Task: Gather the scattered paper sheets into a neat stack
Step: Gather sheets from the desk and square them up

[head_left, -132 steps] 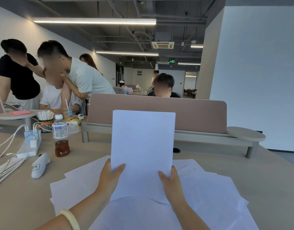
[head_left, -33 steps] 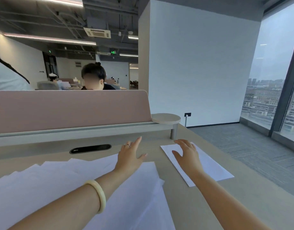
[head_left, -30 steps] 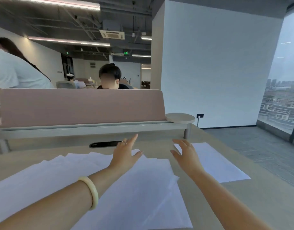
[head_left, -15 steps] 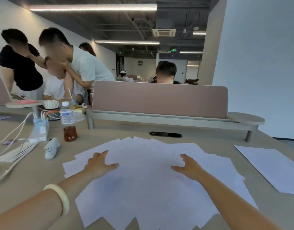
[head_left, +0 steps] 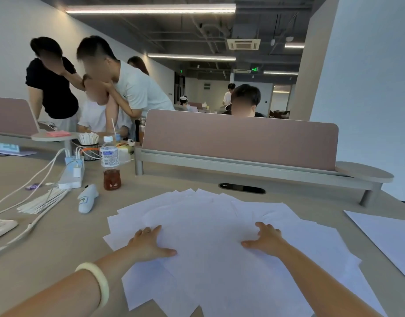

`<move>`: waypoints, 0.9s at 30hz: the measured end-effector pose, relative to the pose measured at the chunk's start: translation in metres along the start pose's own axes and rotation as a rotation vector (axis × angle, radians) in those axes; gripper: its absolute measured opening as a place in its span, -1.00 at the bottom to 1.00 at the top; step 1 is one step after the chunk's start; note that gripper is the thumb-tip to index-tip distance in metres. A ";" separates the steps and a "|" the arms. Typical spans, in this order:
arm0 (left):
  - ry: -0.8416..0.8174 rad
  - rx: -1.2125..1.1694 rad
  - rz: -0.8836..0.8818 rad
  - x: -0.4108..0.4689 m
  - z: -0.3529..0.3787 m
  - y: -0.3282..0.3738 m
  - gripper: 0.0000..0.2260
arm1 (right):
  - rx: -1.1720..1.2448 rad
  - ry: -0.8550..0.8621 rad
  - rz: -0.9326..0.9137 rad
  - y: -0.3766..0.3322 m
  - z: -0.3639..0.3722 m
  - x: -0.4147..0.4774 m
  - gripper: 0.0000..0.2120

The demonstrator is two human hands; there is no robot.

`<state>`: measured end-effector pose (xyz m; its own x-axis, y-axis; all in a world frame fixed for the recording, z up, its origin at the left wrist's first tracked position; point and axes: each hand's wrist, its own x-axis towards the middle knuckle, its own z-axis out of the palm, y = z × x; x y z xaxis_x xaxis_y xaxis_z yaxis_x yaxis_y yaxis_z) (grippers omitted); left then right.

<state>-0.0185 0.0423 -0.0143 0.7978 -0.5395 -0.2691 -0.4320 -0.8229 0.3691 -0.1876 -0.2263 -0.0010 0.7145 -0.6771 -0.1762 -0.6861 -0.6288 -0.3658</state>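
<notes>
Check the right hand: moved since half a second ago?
Barely. Right hand still lies flat on the fanned sheets, below the desk's cable slot as before; the camera shifted, so any small slide is uncertain.

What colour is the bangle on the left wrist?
Pale cream, almost ivory; the bangle shows clearly in the head view.

Overlapping paper sheets (head_left: 219, 259) are spread on the desk (head_left: 48, 248), with a single sheet (head_left: 386, 236) lying apart to the right. A bottle (head_left: 110, 163) (upright) is set behind them, left of the divider (head_left: 240, 143).
</notes>
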 end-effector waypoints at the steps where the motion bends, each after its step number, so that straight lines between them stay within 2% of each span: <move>1: -0.001 -0.056 0.004 0.002 -0.001 0.001 0.07 | 0.021 -0.010 0.006 -0.001 -0.001 0.001 -0.15; 5: 0.054 -0.440 0.028 0.009 -0.005 0.010 0.01 | 0.088 -0.072 -0.015 -0.003 -0.002 0.007 -0.14; 8: 0.132 -0.790 0.026 0.015 -0.011 0.017 -0.18 | 0.058 -0.097 -0.055 -0.003 0.000 0.007 -0.24; 11: 0.093 -1.162 0.005 0.018 -0.023 0.015 -0.24 | -0.050 -0.055 -0.095 0.000 0.004 0.003 -0.29; 13: 0.104 -1.407 0.044 0.013 -0.029 0.012 -0.37 | -0.091 -0.043 -0.120 0.003 0.009 0.002 -0.29; 15: 0.085 -1.569 0.067 0.009 -0.026 0.006 -0.36 | -0.108 -0.065 -0.135 0.006 0.015 0.002 -0.27; 18: 0.022 -1.567 0.142 -0.008 -0.008 0.007 -0.58 | -0.124 -0.069 -0.135 0.006 0.020 0.003 -0.28; 22: -0.181 -1.401 0.246 -0.021 0.006 0.018 -0.68 | -0.151 -0.070 -0.153 0.000 0.024 -0.001 -0.29; 27: -0.198 -1.299 0.291 -0.021 0.004 0.034 -0.67 | -0.159 -0.084 -0.215 -0.010 0.030 -0.010 -0.28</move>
<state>-0.0514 0.0250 0.0003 0.6244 -0.7719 -0.1194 0.2222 0.0290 0.9746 -0.1842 -0.2021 -0.0228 0.8501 -0.4919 -0.1880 -0.5259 -0.8111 -0.2561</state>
